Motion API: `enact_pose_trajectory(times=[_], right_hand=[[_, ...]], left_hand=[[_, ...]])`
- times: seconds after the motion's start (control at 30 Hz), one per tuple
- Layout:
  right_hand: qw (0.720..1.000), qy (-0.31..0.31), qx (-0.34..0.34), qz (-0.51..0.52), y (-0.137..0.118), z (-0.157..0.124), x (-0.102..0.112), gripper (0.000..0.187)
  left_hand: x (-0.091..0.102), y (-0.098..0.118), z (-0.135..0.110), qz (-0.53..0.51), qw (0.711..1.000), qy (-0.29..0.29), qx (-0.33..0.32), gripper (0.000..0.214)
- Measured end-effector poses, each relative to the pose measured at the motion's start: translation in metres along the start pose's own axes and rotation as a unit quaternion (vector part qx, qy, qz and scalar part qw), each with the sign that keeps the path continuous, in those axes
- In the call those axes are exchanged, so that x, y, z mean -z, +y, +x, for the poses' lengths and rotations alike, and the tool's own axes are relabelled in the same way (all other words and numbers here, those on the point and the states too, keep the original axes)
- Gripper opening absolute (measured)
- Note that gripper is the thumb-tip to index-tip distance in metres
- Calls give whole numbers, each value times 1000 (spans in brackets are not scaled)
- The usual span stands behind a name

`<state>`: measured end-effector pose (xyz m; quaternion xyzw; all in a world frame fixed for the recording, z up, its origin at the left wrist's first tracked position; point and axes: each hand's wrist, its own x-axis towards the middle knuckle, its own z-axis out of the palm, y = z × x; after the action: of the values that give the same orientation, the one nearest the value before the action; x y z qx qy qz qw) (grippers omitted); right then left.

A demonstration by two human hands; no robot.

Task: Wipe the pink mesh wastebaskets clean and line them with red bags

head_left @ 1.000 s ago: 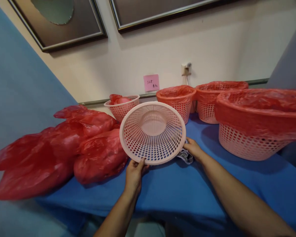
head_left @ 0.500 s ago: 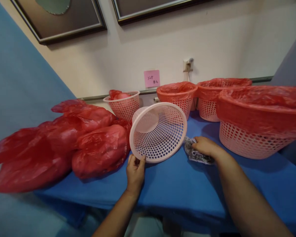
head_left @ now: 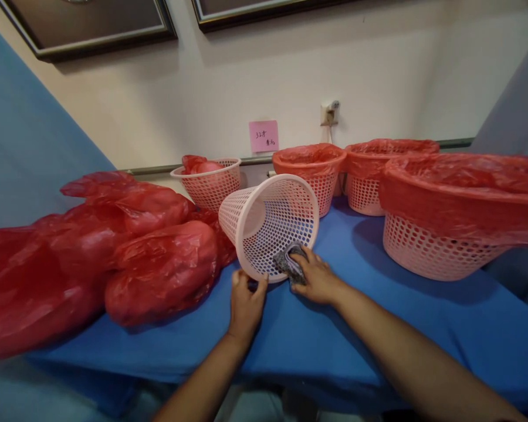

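Observation:
A pale pink perforated plastic wastebasket (head_left: 234,215) lies tipped on its side, its mouth facing me. My left hand (head_left: 247,302) pinches the lower rim between thumb and fingers. In my right hand (head_left: 315,276) is a crumpled grey cloth (head_left: 292,263), pressed against the inside of the basket near the lower right of the rim. The fingers of that hand are bent over the cloth. Part of the basket's inner wall is hidden behind the cloth.
Red plastic bags (head_left: 158,264) pile up at left. Behind stands a basket (head_left: 211,186) with a red bag inside. Red-lined baskets (head_left: 440,246) stand at right on the blue tablecloth (head_left: 317,346). A pink note (head_left: 264,137) and a socket (head_left: 330,115) are on the wall.
My right hand has moved left with the cloth, from the table beside the basket onto its inside. The basket has turned so more of its left side shows. My left hand still grips the rim.

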<state>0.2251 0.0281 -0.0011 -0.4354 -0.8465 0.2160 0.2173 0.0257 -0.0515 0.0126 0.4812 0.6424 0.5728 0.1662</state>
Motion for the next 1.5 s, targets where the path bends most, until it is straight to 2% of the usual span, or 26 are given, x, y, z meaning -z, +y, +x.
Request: enact_pose_trajectory(times=[0.1, 0.2, 0.27, 0.4, 0.57, 0.63, 0.73, 0.8, 0.83, 0.9, 1.0, 1.07, 1.13, 1.2, 1.33, 1.43, 1.5], right_hand=[[996, -28, 82, 28, -9, -8, -8, 89], [984, 7, 168, 55, -16, -12, -14, 89], [979, 30, 190, 68, -17, -11, -13, 84], [986, 7, 155, 65, -11, -6, -5, 72], [990, -17, 126, 57, 2, 2, 0, 71], [997, 17, 72, 21, 11, 9, 3, 65], [991, 115, -45, -45, 26, 20, 7, 58], [982, 164, -73, -55, 28, 23, 4, 59], [982, 169, -68, -52, 25, 21, 1, 61], [990, 135, -22, -42, 10, 15, -9, 69], [993, 67, 100, -12, -18, 0, -21, 79], [984, 63, 164, 21, -29, -6, -22, 76], [979, 62, 190, 47, -30, -7, -19, 71], [980, 45, 184, 56, -26, -7, -17, 72], [990, 21, 135, 27, -19, -6, -22, 85], [995, 25, 100, -7, -13, -3, -25, 80], [998, 40, 46, -30, -4, 3, -18, 73]], left_hand=[[-7, -6, 1, -11, 996, -85, 32, 23], [-9, -8, 3, -16, 995, -92, 23, 26], [-8, -8, 3, -20, 995, -95, 7, 30], [-6, -12, 3, -29, 993, -110, -7, 28], [-9, -18, 6, -102, 990, -92, 43, 41], [-9, -16, 6, -108, 989, -86, 51, 40], [-6, -11, 5, -108, 991, -70, 39, 36], [-5, -8, 4, -108, 991, -72, 31, 36], [-4, -8, 3, -106, 991, -78, 29, 36], [-4, -9, 3, -104, 990, -95, 29, 38], [-3, -12, 4, -110, 988, -105, 16, 40], [-2, -14, 5, -108, 989, -100, -2, 39], [-1, -15, 6, -99, 990, -96, -11, 38], [0, -14, 6, -97, 991, -94, -3, 37], [-1, -12, 4, -115, 989, -89, 19, 38], [-1, -11, 5, -122, 989, -85, 21, 37], [-1, -11, 5, -118, 990, -80, 9, 35]])
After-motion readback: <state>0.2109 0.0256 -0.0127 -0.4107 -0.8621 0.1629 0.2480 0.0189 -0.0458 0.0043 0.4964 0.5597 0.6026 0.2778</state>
